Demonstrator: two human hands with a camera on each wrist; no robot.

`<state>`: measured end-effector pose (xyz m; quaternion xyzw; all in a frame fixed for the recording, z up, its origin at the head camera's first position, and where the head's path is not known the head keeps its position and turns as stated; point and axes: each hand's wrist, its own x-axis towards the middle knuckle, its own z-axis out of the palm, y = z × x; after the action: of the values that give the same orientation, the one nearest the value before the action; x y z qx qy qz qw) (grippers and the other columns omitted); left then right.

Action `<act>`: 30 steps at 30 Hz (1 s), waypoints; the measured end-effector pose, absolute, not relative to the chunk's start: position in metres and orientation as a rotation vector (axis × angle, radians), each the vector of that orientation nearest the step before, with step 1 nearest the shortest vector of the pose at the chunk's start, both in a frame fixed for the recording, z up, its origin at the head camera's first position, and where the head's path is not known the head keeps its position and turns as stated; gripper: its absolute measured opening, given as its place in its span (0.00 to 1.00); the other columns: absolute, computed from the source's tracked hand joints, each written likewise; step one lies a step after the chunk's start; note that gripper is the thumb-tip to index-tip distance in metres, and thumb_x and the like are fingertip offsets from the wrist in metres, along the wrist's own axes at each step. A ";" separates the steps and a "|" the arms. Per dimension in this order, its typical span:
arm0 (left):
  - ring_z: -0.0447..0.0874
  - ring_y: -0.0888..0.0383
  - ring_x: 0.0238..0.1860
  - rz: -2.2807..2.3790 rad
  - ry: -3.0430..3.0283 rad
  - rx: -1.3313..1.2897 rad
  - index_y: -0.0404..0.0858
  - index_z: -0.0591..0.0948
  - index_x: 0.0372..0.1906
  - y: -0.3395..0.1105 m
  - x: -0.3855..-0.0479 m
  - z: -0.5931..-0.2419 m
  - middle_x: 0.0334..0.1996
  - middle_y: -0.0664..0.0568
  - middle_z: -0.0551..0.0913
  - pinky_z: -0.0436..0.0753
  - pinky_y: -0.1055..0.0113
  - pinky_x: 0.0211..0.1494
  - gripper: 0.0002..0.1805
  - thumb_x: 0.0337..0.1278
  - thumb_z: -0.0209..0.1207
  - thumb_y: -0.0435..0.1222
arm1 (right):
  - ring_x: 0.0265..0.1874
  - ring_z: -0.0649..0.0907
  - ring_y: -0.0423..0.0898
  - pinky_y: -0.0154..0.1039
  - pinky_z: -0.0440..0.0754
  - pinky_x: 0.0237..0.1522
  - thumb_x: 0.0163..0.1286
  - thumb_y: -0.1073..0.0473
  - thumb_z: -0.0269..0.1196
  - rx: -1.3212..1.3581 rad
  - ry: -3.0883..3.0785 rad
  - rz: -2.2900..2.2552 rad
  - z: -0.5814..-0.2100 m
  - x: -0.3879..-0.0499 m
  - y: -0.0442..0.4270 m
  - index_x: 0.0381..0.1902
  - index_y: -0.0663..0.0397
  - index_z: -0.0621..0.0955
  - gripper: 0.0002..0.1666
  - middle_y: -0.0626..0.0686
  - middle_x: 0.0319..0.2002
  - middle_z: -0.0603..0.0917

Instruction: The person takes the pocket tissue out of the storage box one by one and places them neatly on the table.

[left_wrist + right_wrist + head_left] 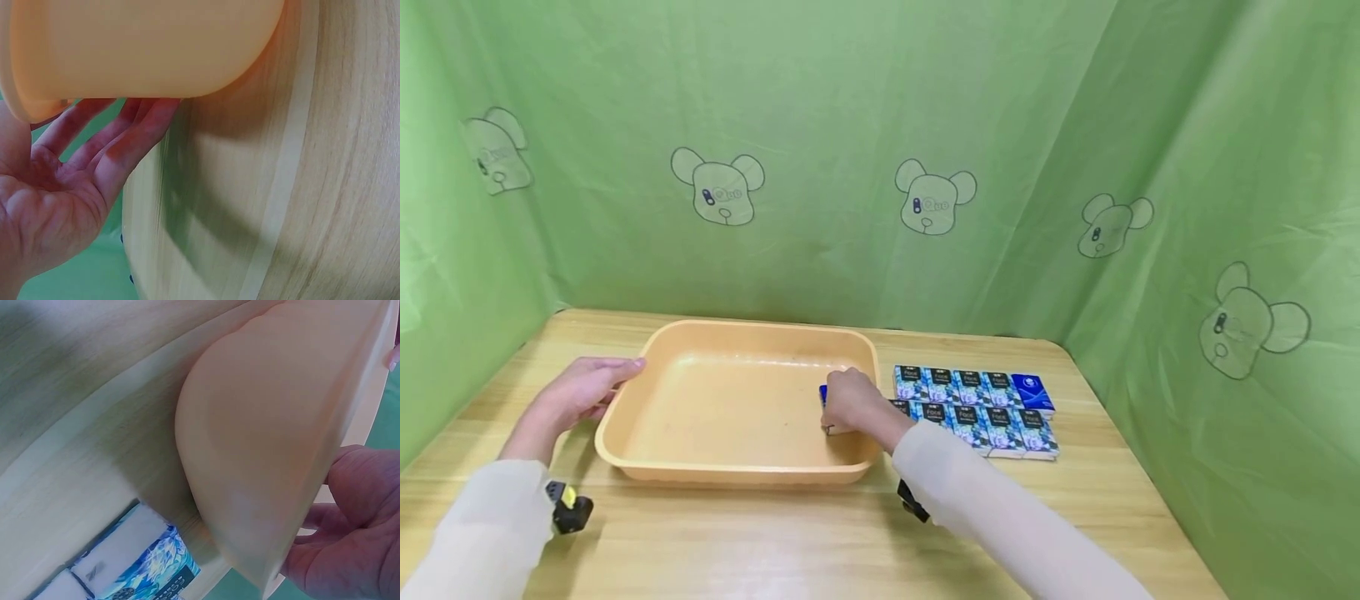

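Note:
A peach-orange plastic basin (737,476) stands on the table. My left hand (583,390) grips its left rim, thumb on top; in the left wrist view the fingers (119,147) lie under the rim against the outer wall. My right hand (854,403) reaches inside at the basin's right end and holds a small blue-and-white tissue pack (834,431), mostly hidden by the hand. The right wrist view shows the basin's outer wall (262,431) in front of the right hand (356,531), hiding the pack.
Right of the basin, several blue floral tissue packs (968,427) lie in two rows, with one plain dark-blue pack (1032,392) at the back row's right end. A green curtain (835,275) with bear-head drawings surrounds the wooden table (745,542).

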<state>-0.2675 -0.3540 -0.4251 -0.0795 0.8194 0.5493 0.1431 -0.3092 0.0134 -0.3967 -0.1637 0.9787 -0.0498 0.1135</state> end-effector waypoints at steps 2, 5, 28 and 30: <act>0.89 0.60 0.35 1.579 2.371 -0.232 0.22 0.51 0.76 -0.354 -0.267 -0.425 0.38 0.55 0.89 0.91 0.60 0.41 0.42 0.79 0.45 0.53 | 0.33 0.79 0.48 0.33 0.80 0.28 0.58 0.57 0.75 -0.469 2.867 -0.171 -0.397 -0.310 0.013 0.51 0.64 0.81 0.26 0.58 0.38 0.83; 0.89 0.61 0.35 1.576 2.376 -0.231 0.22 0.51 0.76 -0.355 -0.267 -0.425 0.39 0.55 0.89 0.91 0.61 0.41 0.43 0.79 0.45 0.53 | 0.34 0.80 0.48 0.34 0.81 0.30 0.58 0.57 0.76 -0.447 2.858 -0.220 -0.396 -0.310 0.014 0.55 0.64 0.80 0.29 0.58 0.41 0.83; 0.89 0.59 0.37 1.573 2.368 -0.233 0.21 0.52 0.76 -0.355 -0.268 -0.426 0.41 0.52 0.89 0.91 0.59 0.43 0.42 0.79 0.45 0.52 | 0.34 0.80 0.48 0.32 0.78 0.26 0.60 0.59 0.72 -0.473 2.852 -0.288 -0.399 -0.307 0.020 0.63 0.62 0.75 0.34 0.59 0.44 0.82; 0.89 0.60 0.37 1.574 2.367 -0.232 0.21 0.52 0.76 -0.355 -0.268 -0.426 0.41 0.53 0.89 0.91 0.59 0.43 0.42 0.79 0.45 0.53 | 0.35 0.80 0.48 0.33 0.80 0.29 0.61 0.57 0.72 -0.471 2.845 -0.296 -0.399 -0.307 0.020 0.64 0.61 0.75 0.35 0.59 0.46 0.82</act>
<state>-0.2685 -0.3550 -0.4255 -0.0806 0.8214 0.5459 0.1442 -0.3072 0.0199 -0.3987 -0.1613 0.9742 -0.1013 0.1209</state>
